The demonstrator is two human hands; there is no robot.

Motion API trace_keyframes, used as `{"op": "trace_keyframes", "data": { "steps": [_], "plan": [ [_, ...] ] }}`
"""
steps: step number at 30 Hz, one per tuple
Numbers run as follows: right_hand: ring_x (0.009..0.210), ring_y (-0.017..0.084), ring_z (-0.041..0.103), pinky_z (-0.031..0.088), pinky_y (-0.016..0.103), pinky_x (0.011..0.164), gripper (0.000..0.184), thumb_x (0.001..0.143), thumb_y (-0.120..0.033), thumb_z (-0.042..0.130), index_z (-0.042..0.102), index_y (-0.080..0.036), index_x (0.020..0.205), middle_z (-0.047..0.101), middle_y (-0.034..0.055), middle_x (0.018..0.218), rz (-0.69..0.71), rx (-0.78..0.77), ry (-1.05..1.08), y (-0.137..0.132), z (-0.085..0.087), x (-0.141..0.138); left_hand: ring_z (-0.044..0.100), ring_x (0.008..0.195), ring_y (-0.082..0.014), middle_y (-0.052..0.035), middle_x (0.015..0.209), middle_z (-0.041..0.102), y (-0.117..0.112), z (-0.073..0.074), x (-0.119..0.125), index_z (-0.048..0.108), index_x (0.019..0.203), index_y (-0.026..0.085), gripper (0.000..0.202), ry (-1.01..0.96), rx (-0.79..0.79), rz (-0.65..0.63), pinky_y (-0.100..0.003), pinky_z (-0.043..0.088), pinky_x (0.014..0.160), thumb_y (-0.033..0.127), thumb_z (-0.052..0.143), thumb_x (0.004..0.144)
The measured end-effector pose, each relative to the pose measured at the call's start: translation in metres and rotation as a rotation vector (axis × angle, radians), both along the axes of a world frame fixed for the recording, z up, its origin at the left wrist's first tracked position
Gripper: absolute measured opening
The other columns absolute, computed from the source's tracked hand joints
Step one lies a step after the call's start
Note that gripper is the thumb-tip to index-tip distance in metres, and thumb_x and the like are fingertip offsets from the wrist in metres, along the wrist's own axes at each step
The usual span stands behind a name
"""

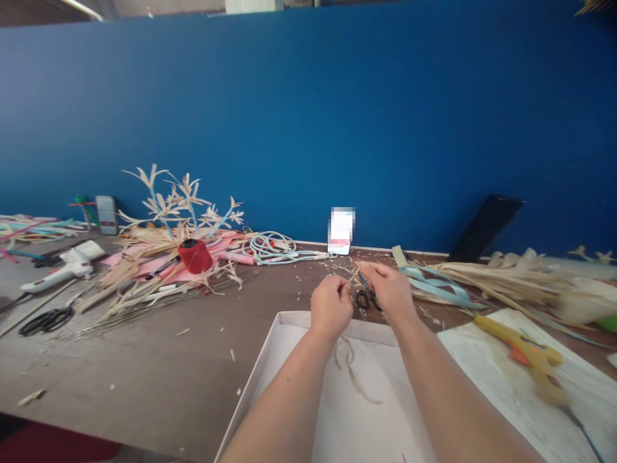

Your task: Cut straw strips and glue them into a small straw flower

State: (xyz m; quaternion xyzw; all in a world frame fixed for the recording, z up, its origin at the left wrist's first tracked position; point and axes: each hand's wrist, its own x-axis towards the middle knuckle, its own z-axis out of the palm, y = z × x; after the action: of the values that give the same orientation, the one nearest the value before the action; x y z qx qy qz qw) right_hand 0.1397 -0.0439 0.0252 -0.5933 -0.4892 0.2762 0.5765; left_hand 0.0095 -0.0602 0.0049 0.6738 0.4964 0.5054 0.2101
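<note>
My left hand (331, 306) is closed in a pinch above the far rim of a shallow white box (294, 316). Close beside it, my right hand (388, 290) also pinches with its fingertips. A thin pale strip of dried husk (354, 276) shows between the two hands, though its ends are hidden by the fingers. Curled beige strips (357, 381) are seen below the left hand against the box floor; whether they hang or lie there I cannot tell. Black-handled scissors (362, 299) lie on the table between my hands, partly covered by the right one.
A phone (341, 235) leans against the blue partition (308, 128). At right are a yellow glue gun (525, 354) on paper, light-blue ribbon (441, 286) and dried husks. Husk flowers (168, 206), a red spool (195, 256), a white glue gun (60, 278) and scissors (45, 320) occupy the left.
</note>
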Motion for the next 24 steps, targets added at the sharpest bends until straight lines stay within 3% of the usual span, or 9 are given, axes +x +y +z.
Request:
{"op": "trace_keyframes", "data": {
  "steps": [4,10,16,24],
  "plan": [
    [0.049,0.012,0.047,0.036,0.025,0.046,0.040,0.067,-0.051,0.061,0.071,-0.019,0.088,0.065,0.0041,0.069,0.048,0.017,-0.007,-0.002,0.004,-0.002,0.049,0.067,-0.0124,-0.0007,0.070,0.058,0.002,-0.001,-0.001,0.056,0.068,0.018,0.013,-0.039,0.002,0.025,-0.023,0.035,0.062,0.017,0.047,0.077],
    [0.050,0.009,0.048,0.037,0.023,0.042,0.047,0.070,-0.050,0.057,0.061,-0.025,0.111,0.065,0.0052,0.093,0.118,0.014,0.293,0.003,0.000,-0.003,0.049,0.065,-0.0122,-0.0005,0.069,0.057,0.003,-0.001,-0.001,0.058,0.069,0.019,0.014,-0.073,-0.016,0.050,-0.022,0.034,0.061,0.022,0.047,0.078],
    [0.049,0.006,0.042,0.033,0.018,0.037,0.038,0.063,-0.045,0.067,0.068,-0.019,0.089,0.059,0.0036,0.080,0.153,-0.011,0.370,0.006,-0.005,-0.004,0.049,0.065,-0.0119,-0.0003,0.068,0.058,0.004,-0.002,-0.001,0.057,0.069,0.018,0.014,-0.076,-0.016,0.044,-0.022,0.034,0.061,0.022,0.048,0.078],
    [0.042,0.005,0.037,0.029,0.018,0.034,0.036,0.063,-0.047,0.068,0.067,-0.019,0.085,0.051,-0.0011,0.062,0.214,-0.054,0.417,0.006,-0.011,-0.010,0.049,0.066,-0.0118,-0.0004,0.069,0.058,0.004,-0.003,-0.001,0.057,0.070,0.018,0.014,-0.085,-0.003,0.035,-0.022,0.035,0.061,0.022,0.047,0.078]
  ]
}}
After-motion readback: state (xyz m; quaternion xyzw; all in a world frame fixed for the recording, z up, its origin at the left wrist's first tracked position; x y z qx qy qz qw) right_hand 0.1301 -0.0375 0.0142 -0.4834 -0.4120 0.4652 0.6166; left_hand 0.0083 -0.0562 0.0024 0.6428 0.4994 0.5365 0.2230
